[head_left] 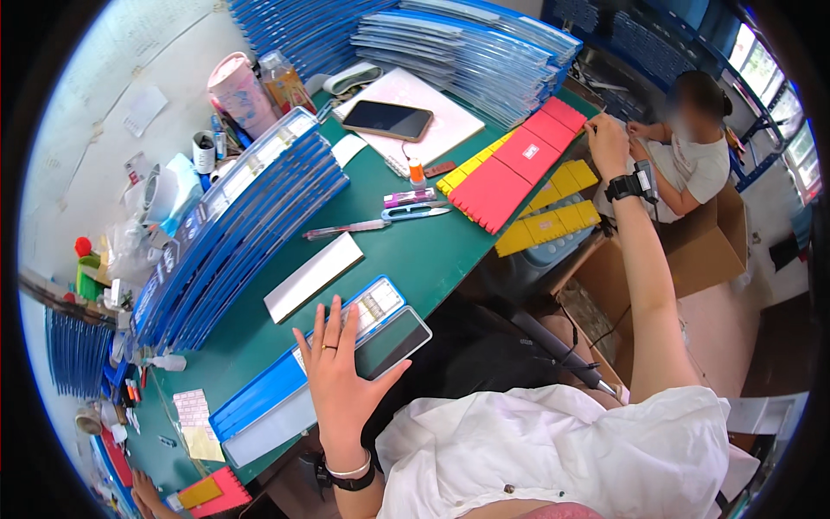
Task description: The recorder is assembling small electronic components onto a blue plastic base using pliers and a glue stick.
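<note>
Left hand, fingers spread, lies over the nearer blue case, slanting lower-left to upper-right along the table edge. Right hand, well apart, curls near the red strip; pinch indiscernible.

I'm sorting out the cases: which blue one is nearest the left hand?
The lone blue case under the left hand; the others are grouped in stacks, farther off.

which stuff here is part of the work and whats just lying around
Likely in the work:
open blue case, left hand over it
red panel, right hand at its far corner

Seemingly just lying about:
phone
notebook under it
pink cup
</note>
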`<state>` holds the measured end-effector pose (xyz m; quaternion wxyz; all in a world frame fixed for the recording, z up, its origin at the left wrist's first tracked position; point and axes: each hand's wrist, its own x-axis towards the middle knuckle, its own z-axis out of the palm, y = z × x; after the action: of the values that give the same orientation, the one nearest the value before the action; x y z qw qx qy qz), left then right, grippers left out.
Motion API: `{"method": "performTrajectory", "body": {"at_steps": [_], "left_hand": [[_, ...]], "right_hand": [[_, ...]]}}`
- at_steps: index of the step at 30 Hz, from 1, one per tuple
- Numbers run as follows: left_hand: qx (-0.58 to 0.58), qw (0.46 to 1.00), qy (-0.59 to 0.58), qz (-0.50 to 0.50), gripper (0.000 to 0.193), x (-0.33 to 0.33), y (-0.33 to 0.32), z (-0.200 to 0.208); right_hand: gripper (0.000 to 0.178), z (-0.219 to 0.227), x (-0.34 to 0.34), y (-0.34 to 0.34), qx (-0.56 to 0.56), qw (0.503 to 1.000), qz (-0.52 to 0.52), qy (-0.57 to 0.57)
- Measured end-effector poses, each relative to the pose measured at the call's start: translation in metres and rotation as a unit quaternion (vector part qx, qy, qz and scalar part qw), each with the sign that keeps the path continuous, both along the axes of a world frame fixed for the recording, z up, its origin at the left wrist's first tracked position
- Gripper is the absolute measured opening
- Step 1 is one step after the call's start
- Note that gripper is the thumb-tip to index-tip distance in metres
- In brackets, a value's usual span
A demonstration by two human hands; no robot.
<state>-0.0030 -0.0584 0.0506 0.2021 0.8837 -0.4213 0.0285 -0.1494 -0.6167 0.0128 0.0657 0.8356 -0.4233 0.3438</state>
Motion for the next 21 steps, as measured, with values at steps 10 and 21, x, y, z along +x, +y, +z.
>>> {"method": "performTrajectory", "body": {"at_steps": [10, 21], "left_hand": [[-0.017, 1.0, -0.022, -0.007, 0.088, -0.003, 0.003, -0.004], [-0.205, 0.979, 0.009, -0.004, 0.088, -0.009, 0.01, 0.005]], "right_hand": [[0.004, 0.002, -0.006, -0.033, -0.071, 0.986, 0.119, 0.095], [0.01, 0.171, -0.072, 0.158, 0.007, 0.93, 0.287, -0.228]]}}
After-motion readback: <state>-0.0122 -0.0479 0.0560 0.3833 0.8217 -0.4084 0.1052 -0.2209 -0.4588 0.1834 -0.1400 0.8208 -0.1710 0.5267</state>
